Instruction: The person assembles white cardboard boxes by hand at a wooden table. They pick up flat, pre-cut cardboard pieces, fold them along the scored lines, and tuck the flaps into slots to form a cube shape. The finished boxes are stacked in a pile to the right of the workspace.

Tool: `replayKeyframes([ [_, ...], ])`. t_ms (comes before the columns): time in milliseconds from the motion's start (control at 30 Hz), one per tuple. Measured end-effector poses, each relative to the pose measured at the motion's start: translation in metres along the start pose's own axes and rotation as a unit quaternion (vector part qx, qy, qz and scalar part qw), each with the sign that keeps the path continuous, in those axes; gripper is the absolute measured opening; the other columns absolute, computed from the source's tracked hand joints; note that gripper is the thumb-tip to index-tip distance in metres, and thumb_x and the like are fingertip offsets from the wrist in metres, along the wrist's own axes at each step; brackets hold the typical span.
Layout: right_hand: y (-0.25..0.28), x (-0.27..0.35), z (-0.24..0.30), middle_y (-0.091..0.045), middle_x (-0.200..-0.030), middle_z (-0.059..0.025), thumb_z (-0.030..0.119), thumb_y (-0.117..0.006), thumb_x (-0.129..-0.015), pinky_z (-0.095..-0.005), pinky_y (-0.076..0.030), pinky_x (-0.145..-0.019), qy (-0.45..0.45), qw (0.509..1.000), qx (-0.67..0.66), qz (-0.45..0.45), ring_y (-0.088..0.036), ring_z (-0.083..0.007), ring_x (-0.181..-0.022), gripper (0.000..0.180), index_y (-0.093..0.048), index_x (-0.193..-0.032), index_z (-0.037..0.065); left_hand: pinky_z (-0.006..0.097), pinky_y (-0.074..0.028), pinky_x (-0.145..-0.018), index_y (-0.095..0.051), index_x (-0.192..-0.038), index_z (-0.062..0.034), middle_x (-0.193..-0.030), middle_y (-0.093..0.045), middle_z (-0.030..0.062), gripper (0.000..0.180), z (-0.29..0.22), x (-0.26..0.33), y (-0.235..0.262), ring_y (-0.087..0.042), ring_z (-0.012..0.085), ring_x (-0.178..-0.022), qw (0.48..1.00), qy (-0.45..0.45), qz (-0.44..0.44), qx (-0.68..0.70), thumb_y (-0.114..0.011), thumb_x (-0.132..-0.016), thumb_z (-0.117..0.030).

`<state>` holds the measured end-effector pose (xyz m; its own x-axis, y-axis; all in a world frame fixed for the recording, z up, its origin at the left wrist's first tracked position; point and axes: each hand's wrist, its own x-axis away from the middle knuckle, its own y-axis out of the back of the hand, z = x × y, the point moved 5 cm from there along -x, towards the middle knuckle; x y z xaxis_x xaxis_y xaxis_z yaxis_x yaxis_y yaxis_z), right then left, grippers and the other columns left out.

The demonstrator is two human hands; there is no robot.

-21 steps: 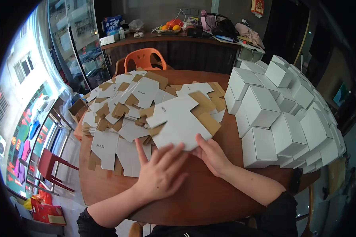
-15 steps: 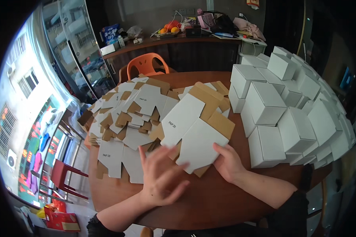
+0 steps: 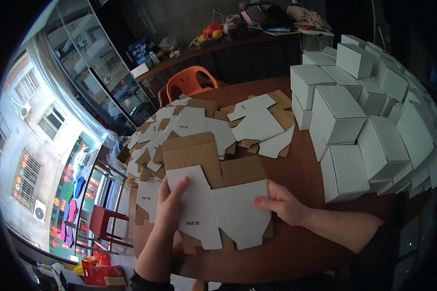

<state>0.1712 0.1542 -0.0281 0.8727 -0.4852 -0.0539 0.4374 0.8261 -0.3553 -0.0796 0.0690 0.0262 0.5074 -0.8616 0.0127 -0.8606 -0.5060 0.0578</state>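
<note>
Between my two hands is a flattened cardboard box, white outside with brown flaps at its far end. My left hand grips its left edge, thumb lying on the white face. On the opposite edge, my right hand pinches the sheet with its thumb on top. The sheet is held above the near part of the table, its brown flaps pointing away from me. Beyond it lies a loose heap of flat box blanks, and a smaller group of blanks sits to the right of that heap.
A tall stack of folded white boxes fills the right side of the round wooden table. An orange chair stands at the far edge. Behind it, a counter carries fruit and bags. A red stool is at left.
My left hand has gone from spread in the air to gripping the flat box's left edge. The box has come nearer and turned more upright to me. The view has shifted slightly.
</note>
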Motion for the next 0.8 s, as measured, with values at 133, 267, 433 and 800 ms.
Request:
replayKeyframes([
  [133, -0.008, 0.002, 0.002, -0.054, -0.138, -0.0119, 0.017, -0.051, -0.105, -0.0367, -0.041, -0.109, -0.031, 0.999, -0.002, 0.035, -0.051, -0.0164, -0.128, 0.050, -0.033, -0.148, -0.001, 0.032, -0.058, -0.076, -0.056, -0.129, 0.0039, -0.109, -0.068, 0.0128, 0.060, -0.001, -0.013, 0.016, -0.071, 0.0196, -0.088, 0.991, 0.048, -0.058, 0.110, -0.067, -0.096, -0.045],
  [267, -0.010, 0.000, 0.002, -0.052, -0.139, -0.0120, 0.020, -0.052, -0.105, -0.0367, -0.041, -0.109, -0.011, 0.999, 0.028, 0.035, -0.051, -0.0164, -0.129, 0.055, -0.029, -0.150, 0.000, 0.031, -0.058, -0.075, -0.059, -0.125, 0.0016, -0.103, -0.069, 0.0117, 0.058, 0.002, -0.016, 0.014, -0.071, 0.0194, -0.086, 0.989, 0.054, -0.062, 0.121, -0.064, -0.096, -0.048],
  [433, -0.010, 0.000, 0.001, -0.052, -0.138, -0.0127, 0.022, -0.053, -0.105, -0.0363, -0.040, -0.109, 0.011, 0.999, 0.033, 0.036, -0.050, -0.0168, -0.129, 0.056, -0.028, -0.150, 0.000, 0.033, -0.057, -0.081, -0.062, -0.123, -0.0037, -0.106, -0.070, 0.0098, 0.050, 0.016, -0.022, 0.012, -0.070, 0.0207, -0.092, 0.975, 0.118, -0.046, 0.180, -0.064, -0.096, -0.046],
  [800, -0.009, 0.002, 0.006, -0.060, -0.126, -0.0080, 0.019, -0.054, -0.104, -0.0316, -0.043, -0.103, -0.003, 1.000, -0.017, -0.002, -0.055, -0.0116, -0.118, 0.039, -0.045, -0.138, 0.001, 0.035, -0.058, -0.084, -0.062, -0.125, -0.0045, -0.109, -0.071, 0.0115, 0.047, 0.032, -0.024, 0.007, -0.071, 0.0232, -0.094, 0.960, 0.135, 0.003, 0.245, -0.062, -0.097, -0.043],
])
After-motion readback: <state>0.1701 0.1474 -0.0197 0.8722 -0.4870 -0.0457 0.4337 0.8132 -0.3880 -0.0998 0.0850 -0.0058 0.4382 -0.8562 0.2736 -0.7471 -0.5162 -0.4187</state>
